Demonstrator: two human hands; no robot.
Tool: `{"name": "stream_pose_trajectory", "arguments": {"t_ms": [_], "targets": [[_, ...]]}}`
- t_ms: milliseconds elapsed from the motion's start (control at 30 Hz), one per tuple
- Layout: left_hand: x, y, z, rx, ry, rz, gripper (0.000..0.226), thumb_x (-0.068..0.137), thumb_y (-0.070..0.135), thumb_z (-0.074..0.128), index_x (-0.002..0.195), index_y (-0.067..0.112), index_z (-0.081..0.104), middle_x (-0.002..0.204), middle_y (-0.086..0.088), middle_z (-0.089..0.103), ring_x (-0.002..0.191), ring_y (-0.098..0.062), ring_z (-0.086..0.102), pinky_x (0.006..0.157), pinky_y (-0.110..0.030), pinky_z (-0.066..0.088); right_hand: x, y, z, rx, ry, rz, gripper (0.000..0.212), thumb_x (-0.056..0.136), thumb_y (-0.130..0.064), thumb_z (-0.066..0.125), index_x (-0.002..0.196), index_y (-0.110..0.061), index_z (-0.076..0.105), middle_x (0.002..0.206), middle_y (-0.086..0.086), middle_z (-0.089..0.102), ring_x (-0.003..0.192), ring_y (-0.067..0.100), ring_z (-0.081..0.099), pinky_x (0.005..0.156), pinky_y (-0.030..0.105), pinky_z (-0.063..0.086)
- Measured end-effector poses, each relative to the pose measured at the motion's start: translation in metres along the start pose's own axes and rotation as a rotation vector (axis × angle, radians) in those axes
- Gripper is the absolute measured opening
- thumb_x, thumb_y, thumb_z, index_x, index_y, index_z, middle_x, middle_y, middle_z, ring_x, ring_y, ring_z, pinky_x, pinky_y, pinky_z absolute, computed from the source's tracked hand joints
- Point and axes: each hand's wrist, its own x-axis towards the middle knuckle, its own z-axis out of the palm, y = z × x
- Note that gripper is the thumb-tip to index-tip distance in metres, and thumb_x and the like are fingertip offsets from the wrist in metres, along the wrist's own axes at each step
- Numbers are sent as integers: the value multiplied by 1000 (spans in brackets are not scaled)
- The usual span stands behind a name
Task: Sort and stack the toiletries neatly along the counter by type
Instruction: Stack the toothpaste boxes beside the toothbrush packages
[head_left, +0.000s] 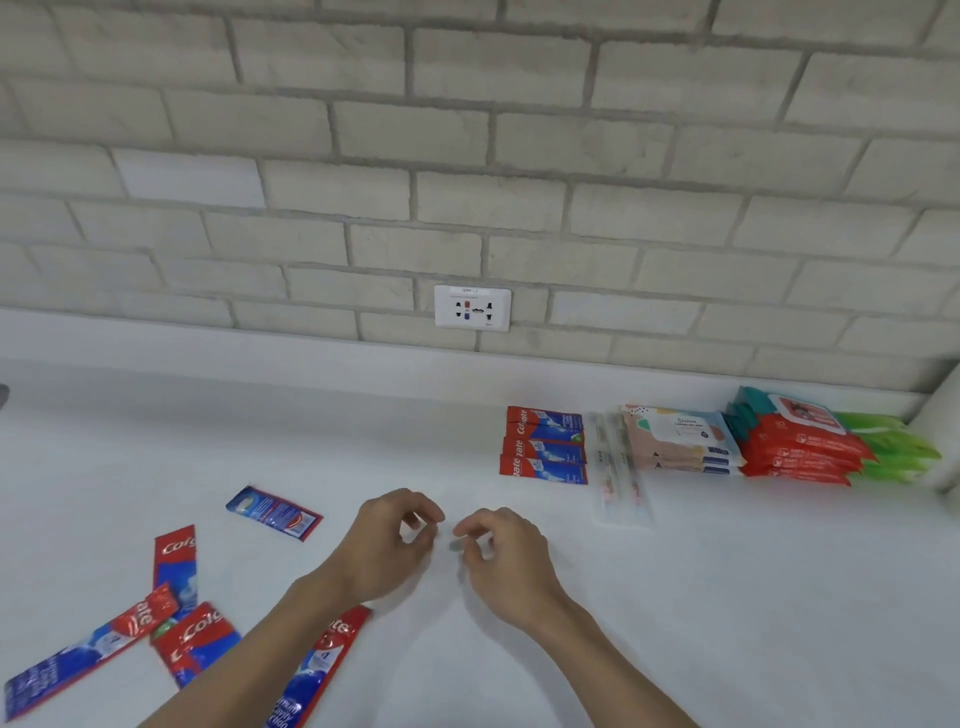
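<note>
The left hand (392, 543) and right hand (506, 564) hung curled close together; holding anything, I couldn't tell. I'd have squared the loose sachets (195, 642) onto the toothpaste stack (543, 447).

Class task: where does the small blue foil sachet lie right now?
In the head view, the small blue foil sachet lies alone on the white counter, left of the left hand and beyond the scattered red-and-blue toothpaste packs.
</note>
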Motion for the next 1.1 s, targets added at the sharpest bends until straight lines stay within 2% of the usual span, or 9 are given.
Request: {"name": "stream_pose_trajectory", "arguments": {"t_ms": [300, 533, 667, 767, 867, 933, 1100], "targets": [[-57, -35, -56, 120, -104, -54, 20, 89, 16, 62, 95, 35, 63, 98, 18, 64, 91, -1, 59, 69, -10, 47, -30, -52, 44, 12, -111, -70, 21, 92, -22, 56, 106, -32, 67, 107, -11, 63, 100, 8, 57, 95, 35, 47], [-90, -50, -70, 146, -159, -110, 14, 91, 24, 62, 103, 30, 65, 103, 16, 63, 93, -4, 58, 79, -18, 52, -37, -73, 71, -81, -229, -90, 32, 93, -34, 61, 125, -30, 57, 126, -5, 54, 118, 12, 50, 100, 30, 47], [-102, -54, -71, 195, -225, -153, 21, 89, 33, 63, 110, 30, 62, 108, 17, 62, 94, -5, 57, 81, -18, 52, -37, -73, 79, -146, -311, -128, 49, 91, -40, 62, 136, -32, 46, 132, -5, 46, 124, 13, 40, 102, 31, 45], [-108, -55, -70, 225, -263, -204, 36, 85, 43, 66, 118, 31, 57, 113, 16, 59, 99, -6, 55, 84, -17, 50, -34, -73, 81, -262, -356, -183, 53, 92, -42, 59, 141, -36, 39, 130, -1, 42, 121, 17, 37, 104, 35, 41], [-112, -55, -65, 265, -288, -245, 53, 80, 55, 66, 126, 32, 52, 120, 15, 57, 102, -7, 55, 86, -17, 50, -30, -73, 81, -336, -396, -207, 50, 93, -44, 56, 140, -38, 40, 127, 2, 40, 118, 19, 38, 103, 37, 39], [-114, -54, -60, 289, -288, -256, 59, 78, 56, 67, 129, 31, 51, 122, 13, 56, 104, -8, 54, 88, -17, 49, -28, -71, 81, -340, -402, -203, 47, 93, -43, 58, 136, -37, 43, 125, 2, 40, 116, 20, 39, 103, 36, 39], [-117, -55, -47, 298, -244, -238, 51, 79, 52, 68, 124, 31, 56, 117, 11, 61, 101, -11, 56, 91, -22, 50, -29, -65, 84, -205, -331, -102, 43, 86, -40, 68, 123, -33, 47, 124, -3, 42, 114, 15, 44, 101, 31, 45]]}}
